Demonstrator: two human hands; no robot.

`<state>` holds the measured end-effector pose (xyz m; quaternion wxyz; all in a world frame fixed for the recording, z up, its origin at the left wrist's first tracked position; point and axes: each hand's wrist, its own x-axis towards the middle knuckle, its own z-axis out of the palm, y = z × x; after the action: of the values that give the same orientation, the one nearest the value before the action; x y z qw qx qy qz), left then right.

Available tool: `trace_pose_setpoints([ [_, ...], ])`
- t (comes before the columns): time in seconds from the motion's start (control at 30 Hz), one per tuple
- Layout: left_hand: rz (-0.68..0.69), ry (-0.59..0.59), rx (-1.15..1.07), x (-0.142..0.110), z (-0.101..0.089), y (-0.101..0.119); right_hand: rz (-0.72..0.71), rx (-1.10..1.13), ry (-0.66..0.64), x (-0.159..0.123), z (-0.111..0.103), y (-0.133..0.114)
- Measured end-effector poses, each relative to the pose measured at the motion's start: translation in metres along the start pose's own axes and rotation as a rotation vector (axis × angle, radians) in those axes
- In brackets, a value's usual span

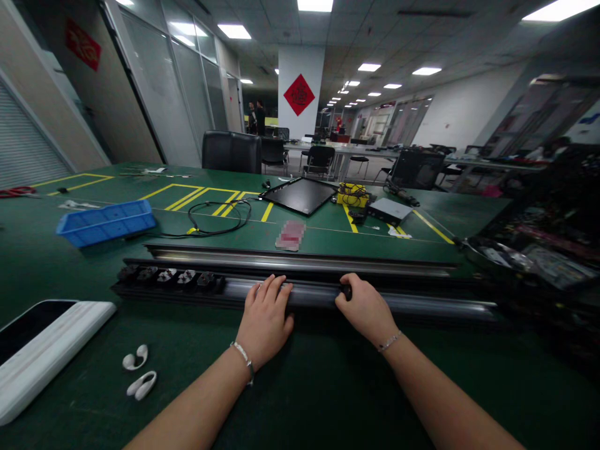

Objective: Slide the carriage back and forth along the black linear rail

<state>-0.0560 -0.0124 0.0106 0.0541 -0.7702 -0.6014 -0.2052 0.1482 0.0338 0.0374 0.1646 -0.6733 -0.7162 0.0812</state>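
A person works at a green table (pixel 187 337), the two hands apart from each other. The left hand (pixel 265 315) lies over the near rail (pixel 319 295), a long dark length running left to right across the table, its fingers extended rather than clamped. The right hand (pixel 368 306), farther right along this rail, pinches a small black piece (pixel 347 291) between thumb and fingers. A row of small modules (pixel 186 277) sits at the rail's left end. Just beyond lies the far rail (pixel 328 264). At far left stands a blue bin (pixel 107 224).
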Motion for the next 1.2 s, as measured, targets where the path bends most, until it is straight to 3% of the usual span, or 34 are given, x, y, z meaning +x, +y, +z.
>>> trace_pose_setpoints([
  [0.17,-0.003,0.000,0.000,-0.001,-0.001,0.000,-0.006,-0.024,-0.022,0.001,-0.005,0.002],
  [0.33,-0.001,-0.001,-0.005,-0.001,0.000,-0.001,-0.039,-0.191,0.002,0.001,-0.011,0.006],
  [0.53,0.001,0.004,-0.003,0.000,0.000,-0.001,0.025,-0.340,-0.046,-0.003,-0.018,0.009],
  [1.2,0.011,0.001,0.012,-0.001,0.001,-0.002,0.013,-0.310,-0.133,-0.001,-0.023,0.009],
])
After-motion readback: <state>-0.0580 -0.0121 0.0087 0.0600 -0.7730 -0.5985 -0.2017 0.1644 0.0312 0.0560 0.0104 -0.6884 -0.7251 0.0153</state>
